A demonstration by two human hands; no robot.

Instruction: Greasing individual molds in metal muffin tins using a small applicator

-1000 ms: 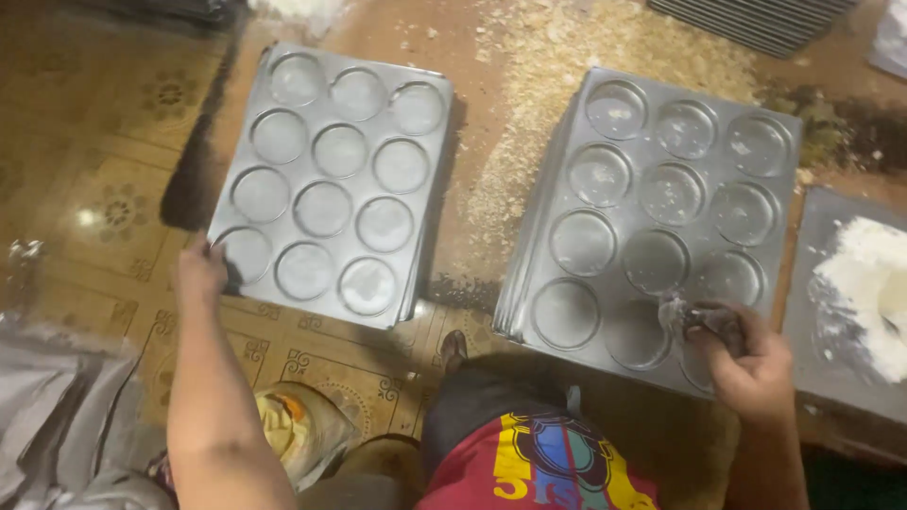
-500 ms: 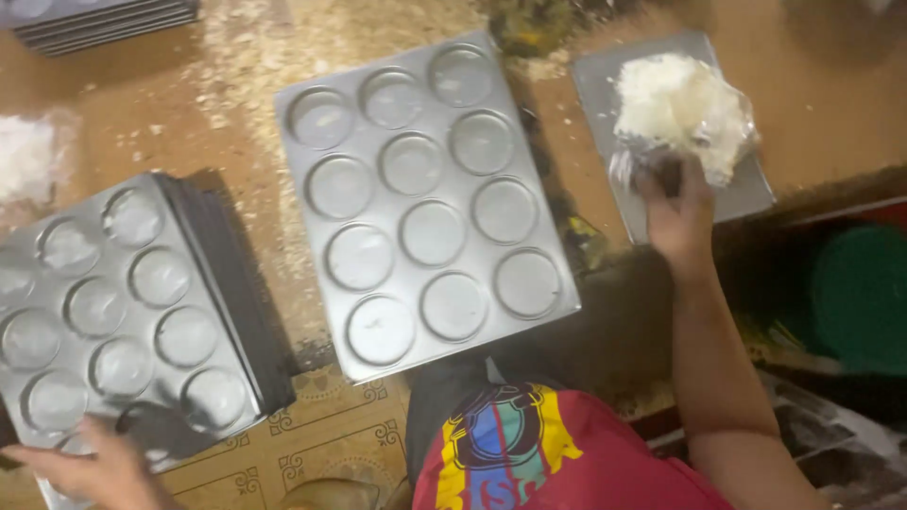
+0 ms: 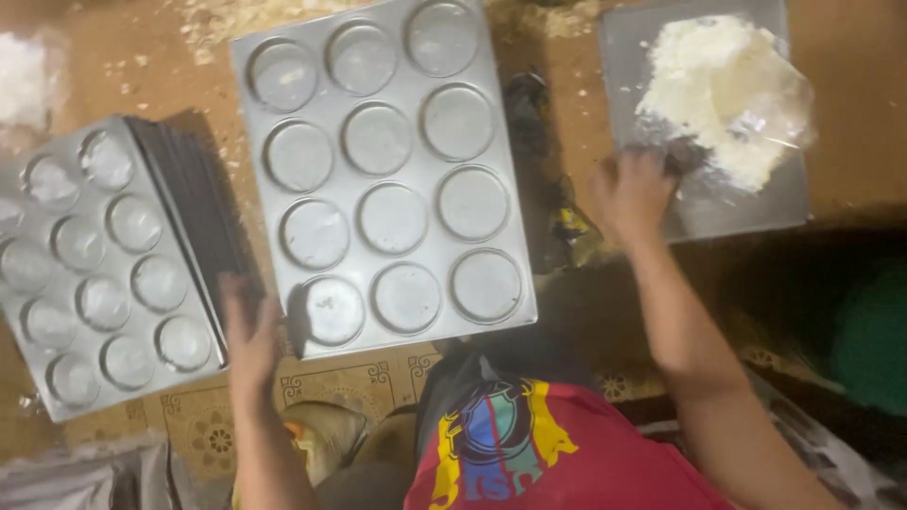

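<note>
Left hand flat on muffin tray edge | right hand gripping cloth at white grease | cups look ungreased | tray stack waits

Left hand: forearm reaching forward, fingers loosely curled, palm down.
Right hand: arm stretched forward and rightward, fingers closed in a fist.

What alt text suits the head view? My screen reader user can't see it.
A person's right hand reaches into white flour on a flat metal tray, while the left hand rests beside a twelve-cup baking tray; a stack of similar trays lies farther left.
</note>
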